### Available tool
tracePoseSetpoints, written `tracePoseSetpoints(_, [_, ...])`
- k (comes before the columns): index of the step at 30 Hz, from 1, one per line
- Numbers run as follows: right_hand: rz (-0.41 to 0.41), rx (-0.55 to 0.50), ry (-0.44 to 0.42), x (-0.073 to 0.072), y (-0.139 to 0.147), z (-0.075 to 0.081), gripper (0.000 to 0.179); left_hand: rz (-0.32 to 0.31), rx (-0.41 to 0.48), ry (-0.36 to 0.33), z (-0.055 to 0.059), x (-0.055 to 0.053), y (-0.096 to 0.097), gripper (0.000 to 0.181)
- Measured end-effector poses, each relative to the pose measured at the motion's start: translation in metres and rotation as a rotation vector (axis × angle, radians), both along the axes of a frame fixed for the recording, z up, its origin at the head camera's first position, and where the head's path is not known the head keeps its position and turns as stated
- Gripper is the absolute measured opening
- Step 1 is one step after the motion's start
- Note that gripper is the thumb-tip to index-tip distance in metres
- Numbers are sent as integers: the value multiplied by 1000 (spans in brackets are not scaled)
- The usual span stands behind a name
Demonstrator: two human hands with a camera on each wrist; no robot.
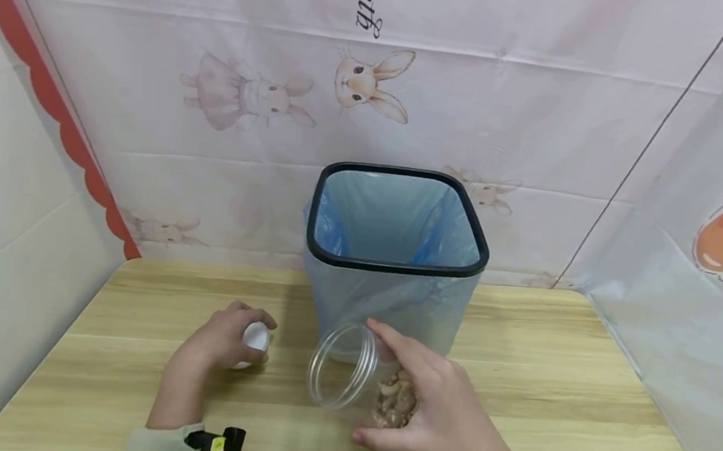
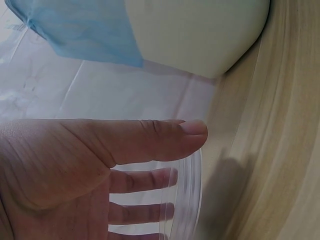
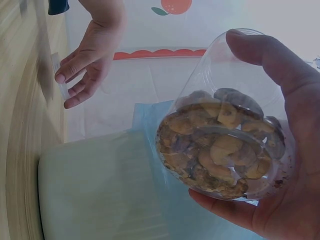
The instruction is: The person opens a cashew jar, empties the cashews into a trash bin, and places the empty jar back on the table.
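Observation:
My left hand (image 1: 219, 341) pinches a round, pale, see-through lid (image 1: 256, 336) by its edge, low over the table on the left. In the left wrist view the thumb and fingers (image 2: 145, 212) lie on either side of the lid's ridged rim (image 2: 189, 195). A clear plastic jar (image 1: 365, 382) without its lid is gripped by my right hand (image 1: 438, 405), thumb and fingers around its body. The jar is tilted, its mouth facing left. Cashew-like nuts (image 3: 220, 150) lie gathered toward its bottom end, in front of the bin.
A pale, translucent bin (image 1: 387, 295) with a black rim and blue liner bag (image 1: 330, 229) stands at the back of the wooden table (image 1: 536, 394). Rabbit-printed cloth (image 1: 238, 189) hangs behind it, with further printed sheets on both sides.

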State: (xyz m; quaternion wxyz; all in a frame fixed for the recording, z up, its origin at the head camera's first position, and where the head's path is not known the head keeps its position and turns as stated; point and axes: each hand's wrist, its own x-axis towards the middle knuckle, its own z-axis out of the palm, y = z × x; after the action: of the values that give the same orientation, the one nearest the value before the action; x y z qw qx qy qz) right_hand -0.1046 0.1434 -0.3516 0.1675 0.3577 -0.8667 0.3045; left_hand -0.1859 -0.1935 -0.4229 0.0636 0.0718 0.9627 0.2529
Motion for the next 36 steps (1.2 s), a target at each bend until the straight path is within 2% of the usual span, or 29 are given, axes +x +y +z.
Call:
tracePoseSetpoints(6, [5,-4,14,0,0,0,106,11,-1,-32,0,1,1,46])
tracePoseSetpoints(14, [3,-2,12,1,0,-1,106,10,2,-39,0,2,2,47])
tracePoseSetpoints(36, [2,9,35,1,0,0,106,8,-4,-70,-10,-2,1,45])
